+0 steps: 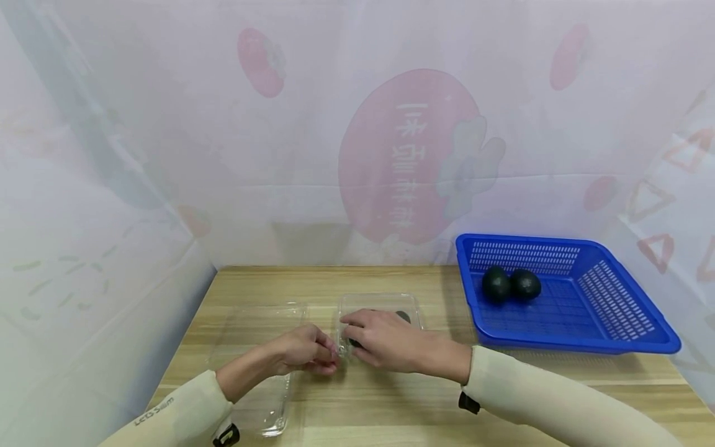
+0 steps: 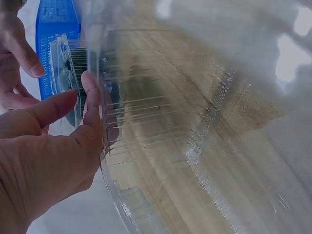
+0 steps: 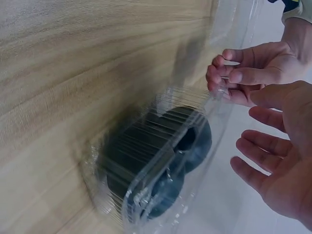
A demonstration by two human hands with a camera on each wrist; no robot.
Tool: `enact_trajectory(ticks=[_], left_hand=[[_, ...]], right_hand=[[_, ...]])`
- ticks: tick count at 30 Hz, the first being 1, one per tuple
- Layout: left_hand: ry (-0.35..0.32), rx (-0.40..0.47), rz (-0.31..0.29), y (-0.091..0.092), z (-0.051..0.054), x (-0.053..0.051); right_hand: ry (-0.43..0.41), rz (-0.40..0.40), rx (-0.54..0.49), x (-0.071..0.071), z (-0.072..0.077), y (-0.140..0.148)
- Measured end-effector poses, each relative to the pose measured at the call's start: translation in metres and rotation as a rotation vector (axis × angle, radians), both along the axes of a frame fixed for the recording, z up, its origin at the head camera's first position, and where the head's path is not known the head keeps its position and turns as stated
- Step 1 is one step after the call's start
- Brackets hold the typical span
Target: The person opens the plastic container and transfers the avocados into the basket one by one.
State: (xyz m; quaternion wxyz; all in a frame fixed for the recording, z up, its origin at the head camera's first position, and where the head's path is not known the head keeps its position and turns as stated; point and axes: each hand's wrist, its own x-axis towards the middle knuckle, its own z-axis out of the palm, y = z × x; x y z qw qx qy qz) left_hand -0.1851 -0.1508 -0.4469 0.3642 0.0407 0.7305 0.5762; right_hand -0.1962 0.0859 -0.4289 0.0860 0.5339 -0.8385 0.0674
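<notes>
Ok so there's a small clear box [image 3: 158, 151] sitting around the middle of the tabletop [image 1: 346, 410], with some dark fruits [image 3: 168, 190] inside it. Its back edge runs left to right, pretty much in line with the tabletop's far edge, but the hands hide a lot of the front, so honestly I can't tell which way its long axis goes.

Left hand [image 1: 310, 351] has a narrow, nearly closed grip, thumb and fingers pinching the box's near left corner. Right hand [image 1: 385, 338] is over the box with its grip loose, fingers apart and not wrapped round anything, pointing left from where I'm standing.

Just left of that is a bigger clear container [image 1: 262, 397], long way running front to back, partly under the left forearm. Over on the right there's a blue basket [image 1: 581, 344], longer side to side, with two dark, egg-shaped fruits [image 1: 496, 285] side by side in its left part.
</notes>
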Motion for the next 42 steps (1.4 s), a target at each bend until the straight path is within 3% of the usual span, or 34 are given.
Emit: enact_trajectory(ticks=[8,16,23,30,42], left_hand=[[-0.046,0.033,0.011,0.001,-0.002,-0.003],[-0.074,0.052,0.018,0.002,-0.005,-0.002],[-0.081,0.059,0.032,0.003,-0.006,-0.002],[-0.077,0.045,0.043,0.004,-0.007,-0.002],[-0.076,0.052,0.035,0.004,-0.009,-0.001]], right_hand=[[0.053,0.02,0.007,-0.001,-0.013,-0.007],[0.057,-0.015,0.026,0.001,-0.028,-0.012],[0.106,-0.029,-0.013,0.004,-0.033,-0.016],[0.087,-0.02,-0.065,0.003,-0.038,-0.019],[0.252,-0.012,0.007,0.006,-0.036,-0.024]])
